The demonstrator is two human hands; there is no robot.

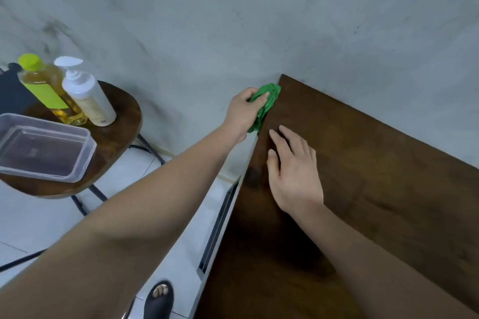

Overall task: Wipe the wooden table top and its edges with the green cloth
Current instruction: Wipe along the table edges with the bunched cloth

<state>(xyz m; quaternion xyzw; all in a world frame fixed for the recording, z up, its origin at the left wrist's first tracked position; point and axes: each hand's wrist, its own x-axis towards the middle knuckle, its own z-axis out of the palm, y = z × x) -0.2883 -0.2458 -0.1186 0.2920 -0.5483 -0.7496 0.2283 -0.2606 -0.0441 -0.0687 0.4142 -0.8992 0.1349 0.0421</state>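
The dark wooden table top [363,176] fills the right half of the view, with its far edge against the grey wall. My left hand [242,111] grips the bunched green cloth [267,102] and presses it against the table's left edge, close to the far left corner. My right hand [293,171] lies flat on the table top near that same edge, fingers spread, holding nothing. Part of the cloth is hidden under my left fingers.
A small round wooden stool [114,137] stands at the left with a clear plastic container [44,147], a bottle of yellow liquid with a lime cap [46,87] and a white pump bottle [88,95]. My foot in a black slipper [159,298] is on the white tiled floor.
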